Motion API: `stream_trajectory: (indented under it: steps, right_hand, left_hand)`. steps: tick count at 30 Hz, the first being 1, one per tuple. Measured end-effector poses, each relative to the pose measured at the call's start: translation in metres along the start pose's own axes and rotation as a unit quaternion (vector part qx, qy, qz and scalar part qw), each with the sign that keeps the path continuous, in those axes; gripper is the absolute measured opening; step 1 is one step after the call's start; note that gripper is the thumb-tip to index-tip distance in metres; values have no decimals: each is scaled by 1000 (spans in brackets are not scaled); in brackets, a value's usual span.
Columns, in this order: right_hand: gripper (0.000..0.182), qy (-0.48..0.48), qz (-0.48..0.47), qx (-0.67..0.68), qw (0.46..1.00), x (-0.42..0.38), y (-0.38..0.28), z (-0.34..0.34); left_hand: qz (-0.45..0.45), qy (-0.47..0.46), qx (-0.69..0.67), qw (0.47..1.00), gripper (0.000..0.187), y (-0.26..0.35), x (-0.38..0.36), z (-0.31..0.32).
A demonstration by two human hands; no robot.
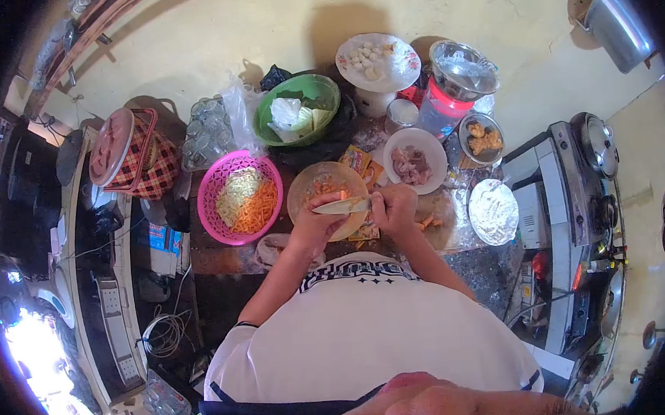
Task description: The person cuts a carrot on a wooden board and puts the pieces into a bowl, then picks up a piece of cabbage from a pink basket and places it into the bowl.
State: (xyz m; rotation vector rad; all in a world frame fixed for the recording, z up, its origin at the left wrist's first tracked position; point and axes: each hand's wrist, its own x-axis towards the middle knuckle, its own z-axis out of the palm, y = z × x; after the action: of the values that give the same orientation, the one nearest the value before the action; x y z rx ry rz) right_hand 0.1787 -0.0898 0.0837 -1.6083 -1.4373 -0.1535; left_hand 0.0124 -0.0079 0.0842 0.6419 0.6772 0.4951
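My right hand (395, 207) is closed round the handle of a knife (338, 207), its blade pointing left. The blade lies across the fingers of my left hand (317, 225), which grips a small orange piece of carrot (343, 195). Both hands are above a yellowish translucent bowl (295, 188) holding cut orange pieces. Left of it, a pink perforated basket (205, 208) contains shredded carrot (259, 208) and pale shredded cabbage (239, 190). Just right of my right hand, more orange pieces (429, 222) lie on the table.
A green basin (332, 95) with cabbage stands at the back. Behind my right hand is a white bowl (438, 149) of raw meat, with a foil-covered plate (493, 212) further right. A checked basket (154, 168) stands left, and a gas stove (572, 180) is at right.
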Motion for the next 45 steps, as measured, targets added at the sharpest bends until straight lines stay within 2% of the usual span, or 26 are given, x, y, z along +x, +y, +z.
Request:
stream_trajectory:
  steps: [2,6,9,11,14,21,24,26,30,32,33,35,39,41,45]
  right_hand:
    - [23,2,9,-14,1000,-3,-1,0]
    - [21,7,0,14,1000,-4,-10,4]
    - [20,15,27,-20,999,-5,-11,2]
    - [20,42,3,0,999,-3,-11,5]
    - [19,58,-16,23,998,-2,-13,11]
    - [20,53,-6,-7,999,-2,-18,10]
    - [21,15,-9,-31,999,-7,-10,20]
    - [22,-18,24,19,999,-6,-11,24]
    - [26,-74,41,-47,995,-5,-15,32]
    - [35,-148,138,-84,976,-2,-13,38]
    - [35,-148,140,-82,976,-4,-8,43]
    - [43,-172,190,-91,962,-8,6,54]
    - [49,-184,239,-95,949,-16,14,55]
    - [62,-215,234,-146,937,-13,9,46]
    - [70,-226,234,-217,921,-11,9,34]
  left_hand:
    - [-11,14,36,999,30,2,-6,5]
    - [-10,4,18,1000,32,-1,-4,0]
    - [-28,-2,3,1000,32,4,-8,4]
    - [-67,8,-10,998,33,5,-9,6]
    - [-77,-16,-31,996,36,3,-9,11]
    - [-60,-42,-9,997,33,-1,-9,9]
    - [-85,-48,-35,995,37,-2,-7,8]
    - [-59,10,-8,998,34,-4,-4,8]
    - [-10,-26,54,998,29,-17,-3,-16]
    - [-84,4,117,990,27,-20,-13,-18]
    - [-85,5,118,989,27,-19,-14,-18]
    - [-65,88,116,987,29,-16,-15,-19]
    - [4,96,215,972,34,-1,-13,-25]
    - [35,95,233,967,37,1,-12,-32]
    - [87,46,172,980,37,-4,-2,-45]
